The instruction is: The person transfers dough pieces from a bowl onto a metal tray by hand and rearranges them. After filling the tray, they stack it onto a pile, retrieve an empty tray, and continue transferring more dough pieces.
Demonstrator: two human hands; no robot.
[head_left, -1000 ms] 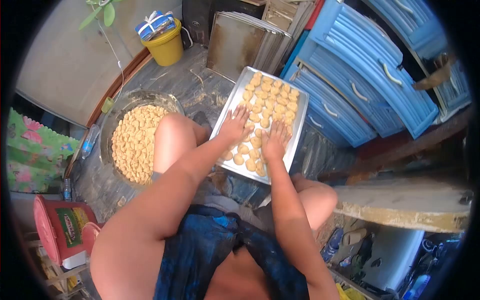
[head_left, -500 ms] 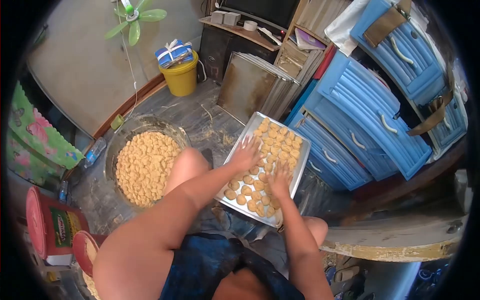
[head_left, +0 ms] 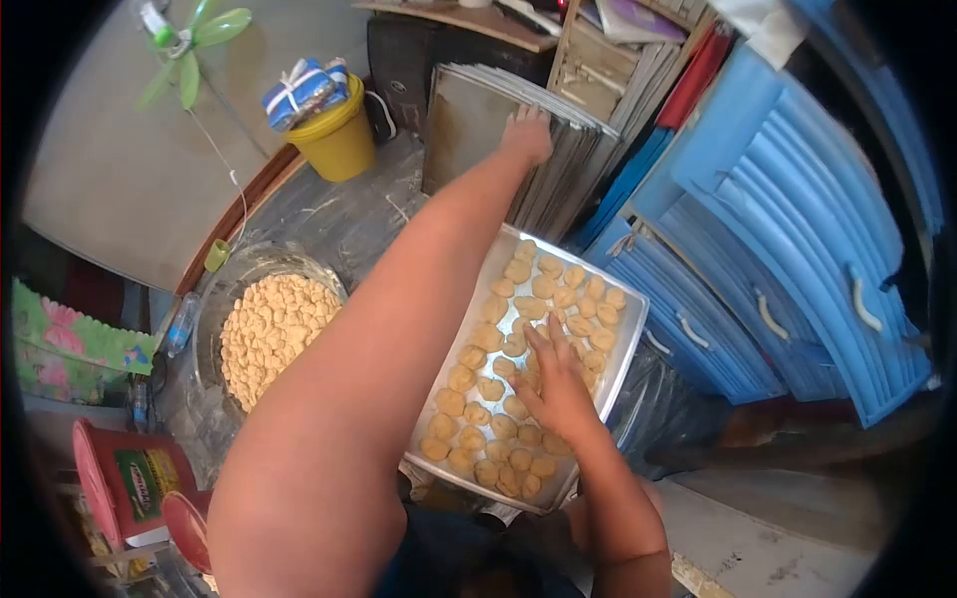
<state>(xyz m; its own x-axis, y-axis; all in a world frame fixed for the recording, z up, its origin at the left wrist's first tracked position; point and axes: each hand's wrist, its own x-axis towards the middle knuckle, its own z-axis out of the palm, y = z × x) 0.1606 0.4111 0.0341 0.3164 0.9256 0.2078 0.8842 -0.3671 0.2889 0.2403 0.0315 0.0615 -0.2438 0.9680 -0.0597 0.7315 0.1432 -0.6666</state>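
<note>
My left hand (head_left: 526, 138) reaches far forward, its fingers bent over the top edge of a baking tray in the upright stack of baking trays (head_left: 474, 125). Over the dough pieces on the metal tray (head_left: 623, 344) in front of me, my right hand (head_left: 558, 387) is open, fingers spread, palm down. Round tan dough pieces (head_left: 477, 361) lie in loose rows on this tray, some hidden under my right hand. At the left, a wide basin (head_left: 207, 344) holds a heap of similar dough pieces (head_left: 274, 324), partly covered by my left arm.
A yellow bucket (head_left: 339, 140) carrying a blue wrapped bundle (head_left: 297, 95) stands by the wall. Blue drawers (head_left: 788, 189) line the right side. A red bucket (head_left: 159, 458) and a plastic bottle (head_left: 184, 321) are at the left; a green fan (head_left: 184, 50) is upper left.
My left hand has left the dough pieces and moved forward to the upright trays. My right hand stays over the tray. The dough pieces are more spread out, and the view has shifted.
</note>
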